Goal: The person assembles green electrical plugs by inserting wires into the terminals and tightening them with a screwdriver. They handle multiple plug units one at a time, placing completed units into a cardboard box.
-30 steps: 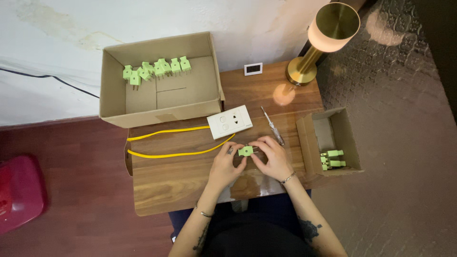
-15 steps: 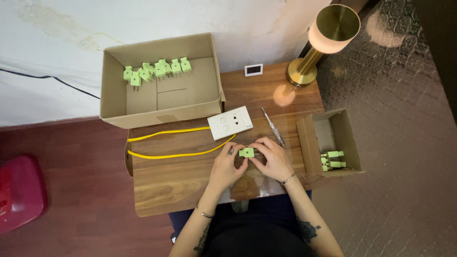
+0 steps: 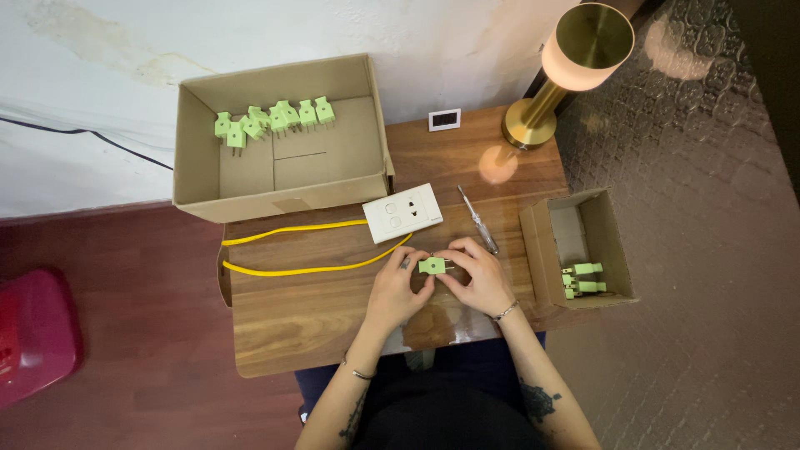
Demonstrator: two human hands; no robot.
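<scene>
I am seeing almost nothing changing over the last second: my left hand [image 3: 396,283] and right hand [image 3: 477,275] are staying at the middle of the table [image 3: 317,317], both pinching the same green plug [image 3: 432,266] between their fingertips, so the fiddling with it is carrying on in place. The yellow cable [image 3: 292,268], white socket [image 3: 403,212] and screwdriver [image 3: 477,219] are lying unmoved. My fingers are covering the plug's sides, so I cannot tell whether the cable's end is meeting it. The plugs in the small box [image 3: 612,250] at right are hard to count.
</scene>
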